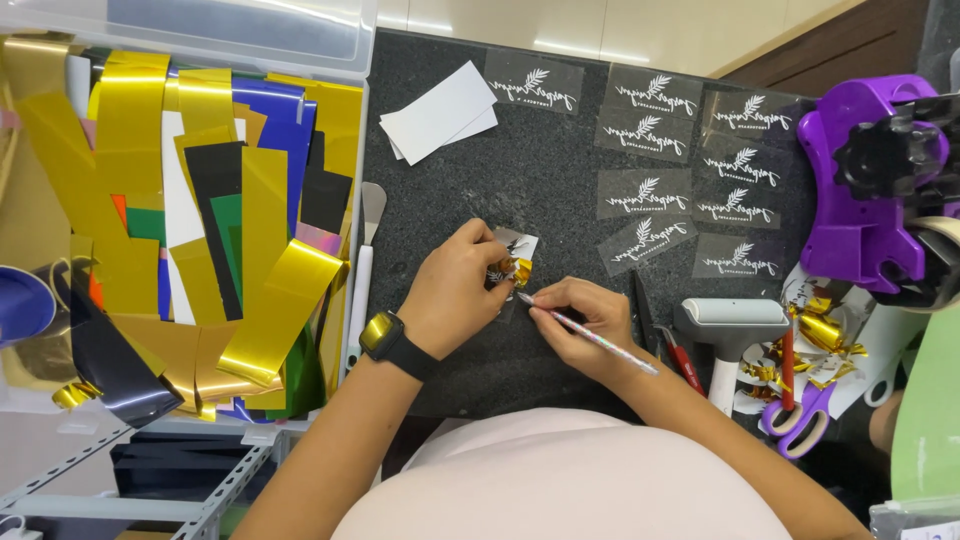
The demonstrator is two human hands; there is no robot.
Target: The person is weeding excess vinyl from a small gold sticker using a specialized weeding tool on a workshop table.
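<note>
Left hand point(458, 290): pinches small clear sheet point(512, 262) with gold foil, pressing it to the black mat point(560, 200).
Right hand point(590, 330): fingers closed around weeding tool point(585, 332), tip touching the sheet.
Beyond right hand: finished clear decals point(690, 150).

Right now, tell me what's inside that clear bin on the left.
The clear bin holds loose foil strips: mostly gold, with black, blue, green, white and orange pieces between. Whatever lies beneath that pile is covered.
</note>
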